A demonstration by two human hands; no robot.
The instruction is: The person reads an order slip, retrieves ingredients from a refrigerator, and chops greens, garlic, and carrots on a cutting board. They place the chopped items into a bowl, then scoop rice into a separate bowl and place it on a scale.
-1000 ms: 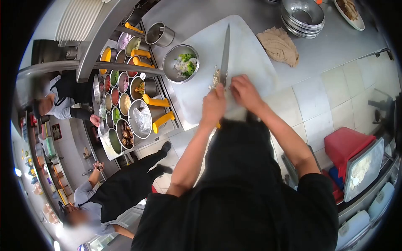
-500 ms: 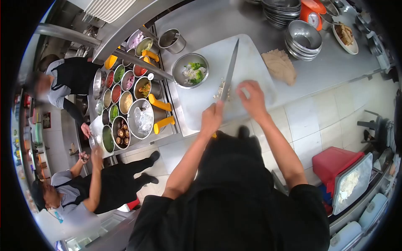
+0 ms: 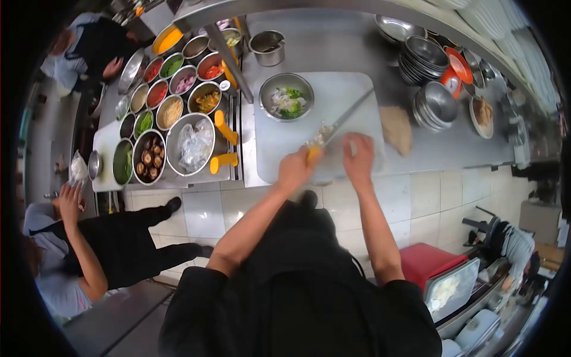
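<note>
My left hand [image 3: 297,169] is closed around the yellow handle of a long kitchen knife [image 3: 352,112], its blade slanting up and right over a white cutting board [image 3: 270,146]. Small chopped white bits [image 3: 321,134] lie against the blade near the handle. My right hand [image 3: 358,157] hovers to the right of the knife at the board's near right side, fingers loosely curled with a gap by the thumb and nothing visible in them. A steel bowl [image 3: 265,102] with chopped green and white pieces sits on the board's far left.
To the left stand several steel containers of ingredients, including mushrooms [image 3: 149,156] and a plastic bag [image 3: 195,146]. A beige cloth [image 3: 395,130] lies right of the board, near stacked bowls [image 3: 439,106]. Two co-workers [image 3: 107,253] [image 3: 95,47] are at left. A metal shelf edge [image 3: 333,6] runs overhead.
The camera view has shifted. My left hand still grips the knife, whose blade now tilts further right. My right hand stays beside it. The near co-worker's arm has lowered.
</note>
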